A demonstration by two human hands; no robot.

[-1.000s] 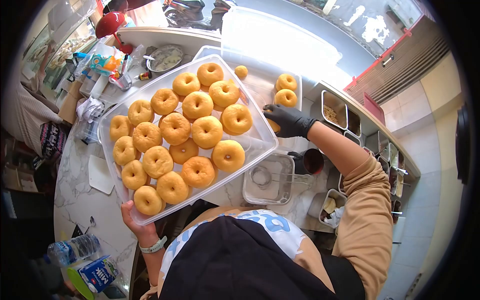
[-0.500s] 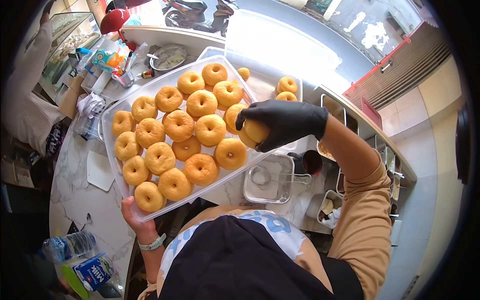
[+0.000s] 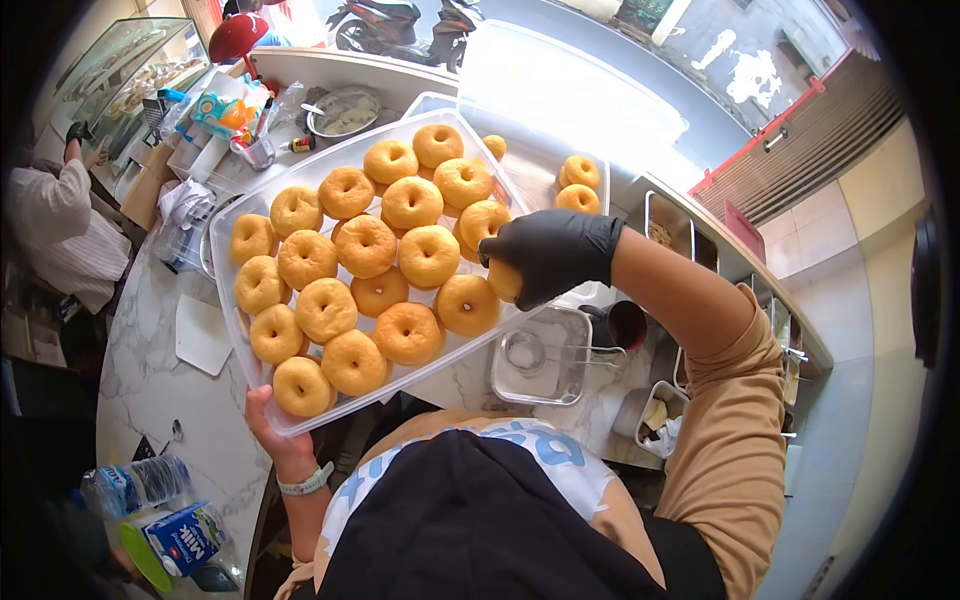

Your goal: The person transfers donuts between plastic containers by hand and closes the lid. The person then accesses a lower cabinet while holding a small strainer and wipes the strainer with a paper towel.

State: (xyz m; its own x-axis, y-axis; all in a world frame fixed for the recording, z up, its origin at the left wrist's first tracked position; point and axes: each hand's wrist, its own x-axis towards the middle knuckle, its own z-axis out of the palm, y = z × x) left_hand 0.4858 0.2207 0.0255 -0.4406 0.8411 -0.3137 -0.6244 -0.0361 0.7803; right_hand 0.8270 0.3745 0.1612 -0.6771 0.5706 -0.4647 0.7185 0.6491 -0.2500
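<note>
A clear plastic tray (image 3: 385,392) filled with several golden ring doughnuts (image 3: 366,246) is tilted in front of me. My bare left hand (image 3: 272,428), with a pale watch at the wrist, grips the tray's near left corner. In a black glove, my right hand (image 3: 552,255) is closed around a doughnut (image 3: 504,281) at the tray's right edge, beside the other doughnuts; its fingertips are partly hidden. Beyond the tray lies a second clear container (image 3: 540,165) with a few doughnuts (image 3: 579,172) and a small ball of dough (image 3: 495,147).
A clear square container with a strainer (image 3: 541,357) and a dark cup (image 3: 626,325) stand near my right arm. Topping tins (image 3: 668,222) line the right side. A metal bowl (image 3: 343,112) is at the back. Bottle (image 3: 135,487) and milk carton (image 3: 186,538) sit lower left. A co-worker (image 3: 65,225) stands far left.
My right hand has come from the back container to over the tray's right edge, carrying a doughnut. My left hand keeps its grip on the tray. The co-worker at far left has shifted.
</note>
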